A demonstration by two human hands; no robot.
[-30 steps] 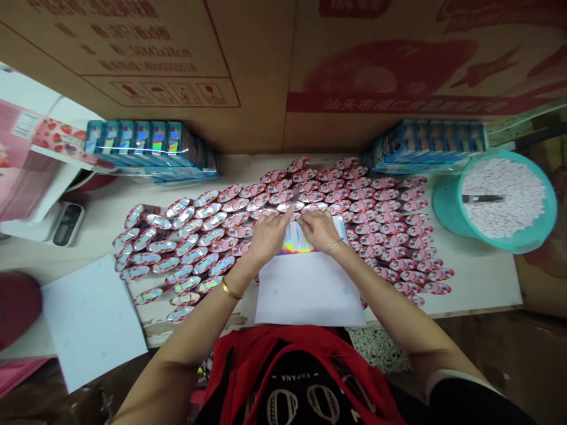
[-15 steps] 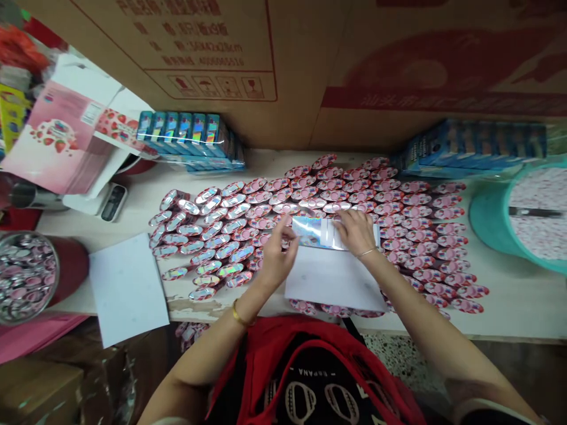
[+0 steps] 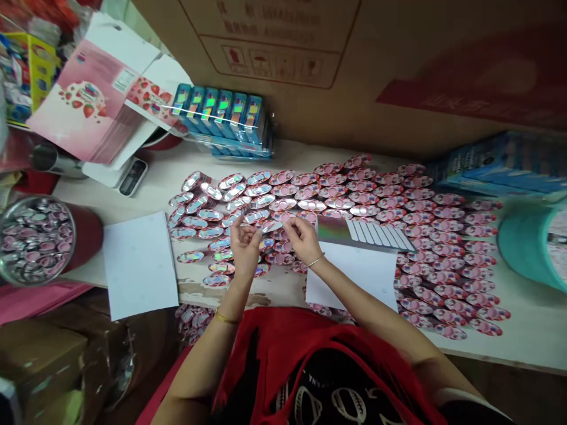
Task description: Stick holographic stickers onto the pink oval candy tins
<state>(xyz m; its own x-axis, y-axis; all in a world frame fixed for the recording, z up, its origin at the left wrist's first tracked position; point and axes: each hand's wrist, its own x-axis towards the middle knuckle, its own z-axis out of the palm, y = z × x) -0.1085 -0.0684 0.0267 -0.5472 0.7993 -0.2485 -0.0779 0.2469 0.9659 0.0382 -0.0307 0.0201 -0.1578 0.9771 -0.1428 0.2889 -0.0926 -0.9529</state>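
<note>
My right hand [image 3: 303,241] pinches a small, shiny, pale sticker [image 3: 272,226] between thumb and fingertips. Just left of it, my left hand [image 3: 246,251] has half-curled fingers, its thumb tip close to the sticker's end and apart from the forefinger. Whether that thumb touches the sticker I cannot tell. To the right lies a silvery sticker sheet [image 3: 333,230] with a row of white strips, over white paper [image 3: 349,271]. Around and beneath both hands stand rows of small oval pink-and-red packs [image 3: 334,193]; those on the left [image 3: 194,222] have shiny silvery tops.
A metal pot [image 3: 74,236] full of similar packs stands left, near another white sheet [image 3: 140,262]. Behind are blue boxes in clear wrap [image 3: 221,115], a pink strawberry carton [image 3: 84,100] and a large cardboard box [image 3: 310,106]. A teal tub [image 3: 527,242] stands right.
Both hands have left the sticker sheet and moved left over the packs; the right now holds a small sticker. White strips on the sheet are now uncovered. The view has shifted.
</note>
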